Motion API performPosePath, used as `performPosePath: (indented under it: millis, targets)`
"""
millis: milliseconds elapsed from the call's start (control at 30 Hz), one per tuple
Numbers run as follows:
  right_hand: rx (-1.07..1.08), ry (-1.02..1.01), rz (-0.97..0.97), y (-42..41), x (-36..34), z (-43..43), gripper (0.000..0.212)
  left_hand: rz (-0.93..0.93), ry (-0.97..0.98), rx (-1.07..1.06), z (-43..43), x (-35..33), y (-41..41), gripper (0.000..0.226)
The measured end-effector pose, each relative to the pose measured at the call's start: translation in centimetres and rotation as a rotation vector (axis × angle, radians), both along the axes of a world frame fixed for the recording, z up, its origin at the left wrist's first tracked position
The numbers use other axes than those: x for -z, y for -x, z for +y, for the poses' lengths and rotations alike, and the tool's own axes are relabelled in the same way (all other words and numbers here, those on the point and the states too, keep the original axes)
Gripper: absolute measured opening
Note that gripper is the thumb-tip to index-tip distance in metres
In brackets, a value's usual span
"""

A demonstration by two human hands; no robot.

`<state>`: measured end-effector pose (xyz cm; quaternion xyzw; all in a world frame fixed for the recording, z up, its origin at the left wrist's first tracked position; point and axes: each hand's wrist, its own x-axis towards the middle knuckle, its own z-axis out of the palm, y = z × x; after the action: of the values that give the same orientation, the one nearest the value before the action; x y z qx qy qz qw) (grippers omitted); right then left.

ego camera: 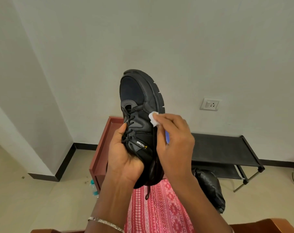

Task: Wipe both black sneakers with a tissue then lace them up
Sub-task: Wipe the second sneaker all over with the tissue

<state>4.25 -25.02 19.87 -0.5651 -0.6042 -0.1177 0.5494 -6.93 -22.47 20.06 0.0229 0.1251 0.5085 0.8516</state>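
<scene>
1. Black sneaker (pixel 141 105) is held up in the air between both grips. Its toe points up and away toward the wall (pixel 143 31), its sole edge is turned to the right, and its laces are threaded but loose.
2. Far left of the left grip (pixel 124 153) lies a pale tiled floor (pixel 33 199) with a few specks of debris. Black skirting (pixel 65 158) runs along the foot of the grey-white wall.
3. Below and left of that grip, a clear plastic bottle (pixel 93 189) with teal bands sits on the floor, just beside a red-brown wooden stand (pixel 100 148) that stands behind the grip.
4. The left grip holds the sneaker at its lace side and heel, thumb laid along the laces. A thin bracelet (pixel 105 222) circles the wrist.
5. One lace end (pixel 148 192) hangs beneath the heel, between the two wrists, over pink patterned cloth (pixel 159 212).
6. The right grip (pixel 175 140) pinches a folded white tissue (pixel 153 117) at its fingertips and presses it on the sneaker's side panel, near the sole edge. Something blue shows under its palm; what it is cannot be told.
7. Below and right of the right grip, a shiny black bag (pixel 208 185) lies on the floor in front of a low black rack (pixel 223 148) set against the wall.
8. Above the rack, right of that grip, a white socket (pixel 210 104) is fixed to the wall.
</scene>
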Motion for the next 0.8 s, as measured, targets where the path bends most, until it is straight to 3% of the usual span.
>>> performPosePath:
  millis: [233, 533, 800]
  targets:
    - [-0.074, 0.090, 0.020, 1.7, 4.1, -5.6, 0.027, 0.013, 0.036, -0.029, 0.9, 0.3, 1.0, 0.044]
    - [0.001, 0.017, 0.030, 0.6, 0.6, -1.9, 0.029, -0.030, 0.043, 0.053, -0.5, 0.5, -0.4, 0.052]
    - [-0.106, 0.062, -0.041, 3.5, 3.5, -5.6, 0.028, 0.008, 0.048, -0.035, 0.5, 0.5, 0.2, 0.053]
